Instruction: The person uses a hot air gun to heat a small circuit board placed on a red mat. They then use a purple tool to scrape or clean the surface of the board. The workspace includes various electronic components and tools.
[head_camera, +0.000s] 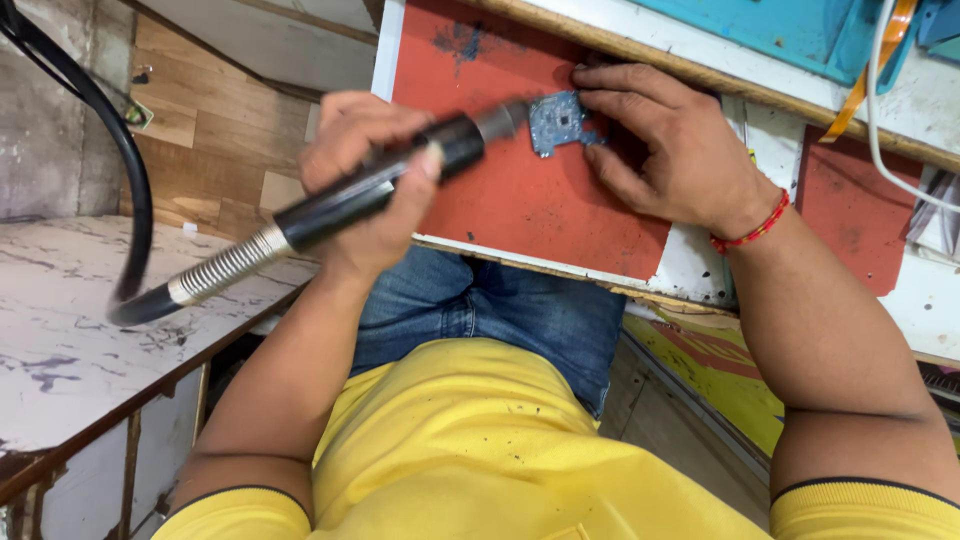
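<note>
From the head camera, the left hand is wrapped tight around a black tool handle with a springy hose. The metal tip touches a small blue circuit board on the red mat. The right hand lies mostly flat, fingers pressing the board down

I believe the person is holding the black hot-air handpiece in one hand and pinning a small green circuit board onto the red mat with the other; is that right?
Not quite: the circuit board is blue, not green, as the head view shows. The rest stands: the left hand holds the black hot-air handpiece, and the right hand pins the board onto the red mat.
</note>
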